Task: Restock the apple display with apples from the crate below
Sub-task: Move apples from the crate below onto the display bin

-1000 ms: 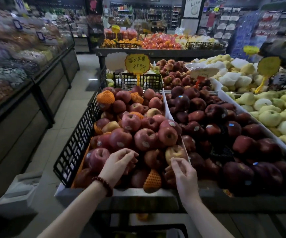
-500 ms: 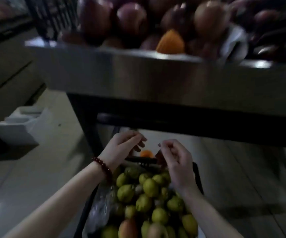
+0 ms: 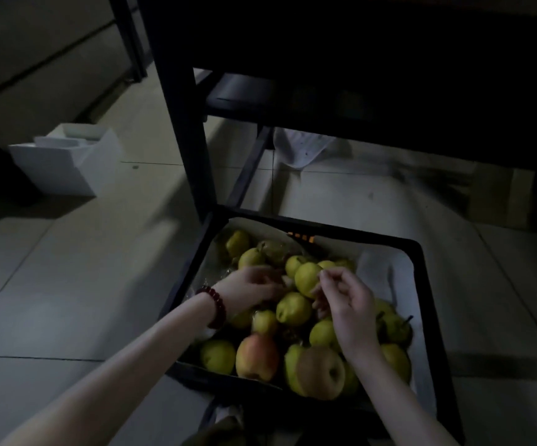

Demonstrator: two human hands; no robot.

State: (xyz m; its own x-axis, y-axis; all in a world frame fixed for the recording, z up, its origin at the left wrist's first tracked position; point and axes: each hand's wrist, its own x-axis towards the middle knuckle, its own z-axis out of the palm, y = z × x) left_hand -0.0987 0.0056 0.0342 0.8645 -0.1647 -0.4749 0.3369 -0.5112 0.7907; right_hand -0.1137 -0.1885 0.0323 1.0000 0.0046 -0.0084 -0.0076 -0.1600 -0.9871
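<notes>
The left hand (image 3: 254, 286) is set in the crate (image 3: 357, 231); its grip cannot be told. A fruit (image 3: 305, 278) just ahead is touched by the loosely curled right hand (image 3: 349, 302).

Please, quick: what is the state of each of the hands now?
Left hand: reaches into the crate, fingers blurred; cannot be told.
Right hand: fingers curled beside a yellow-green fruit; grip cannot be told.
</notes>
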